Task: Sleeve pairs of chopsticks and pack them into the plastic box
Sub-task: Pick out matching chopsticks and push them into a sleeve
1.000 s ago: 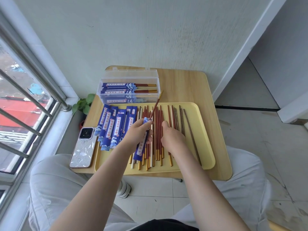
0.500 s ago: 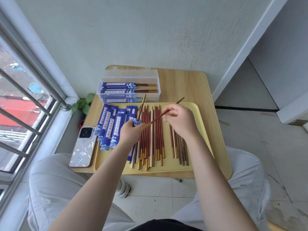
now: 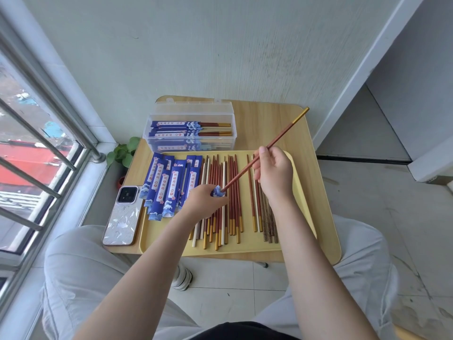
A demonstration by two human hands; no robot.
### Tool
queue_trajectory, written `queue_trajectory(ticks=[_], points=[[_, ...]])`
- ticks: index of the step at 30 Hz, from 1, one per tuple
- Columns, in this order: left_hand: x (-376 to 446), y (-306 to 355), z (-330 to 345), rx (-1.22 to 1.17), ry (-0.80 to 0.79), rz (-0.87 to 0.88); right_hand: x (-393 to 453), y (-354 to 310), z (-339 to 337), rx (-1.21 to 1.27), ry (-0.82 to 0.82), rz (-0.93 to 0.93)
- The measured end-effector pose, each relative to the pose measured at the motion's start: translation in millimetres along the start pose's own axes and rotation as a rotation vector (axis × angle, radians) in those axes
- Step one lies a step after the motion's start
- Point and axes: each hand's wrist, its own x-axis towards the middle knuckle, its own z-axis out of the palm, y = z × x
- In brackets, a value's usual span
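Observation:
My right hand (image 3: 274, 175) pinches a red chopstick with a gold end (image 3: 282, 133), held slanted, its thin tip at the mouth of a blue paper sleeve (image 3: 217, 191). My left hand (image 3: 204, 201) grips that sleeve, most of which is hidden inside the fist. Loose red, white and brown chopsticks (image 3: 232, 200) lie in rows on the yellow tray (image 3: 301, 192). Several empty blue sleeves (image 3: 163, 185) lie at the tray's left. The clear plastic box (image 3: 191, 116) behind the tray stands with its lid up and holds sleeved chopsticks.
A phone (image 3: 123, 214) lies on the wooden table (image 3: 264, 123) left of the tray. A small green plant (image 3: 123, 152) sits below the table's left edge by the window bars. A white wall is close behind the table. My knees are under the near edge.
My right hand lifted a red chopstick off the tray, swung its gold end up to the right and brought its tip to the sleeve. My left hand shifted slightly right.

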Motion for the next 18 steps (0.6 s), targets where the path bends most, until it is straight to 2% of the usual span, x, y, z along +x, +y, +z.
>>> queue_trajectory(ticks=[8, 16, 18], points=[[-3, 11, -1, -0.072, -0.051, 0.077, -1, 7, 5, -0.136, -0.092, 0.002], [-3, 16, -6, -0.068, 0.012, 0.089, 5, -1, 0, -0.073, 0.013, 0.013], [-2, 19, -8, -0.057, 0.019, 0.091, 6, -5, -1, -0.063, -0.007, 0.014]])
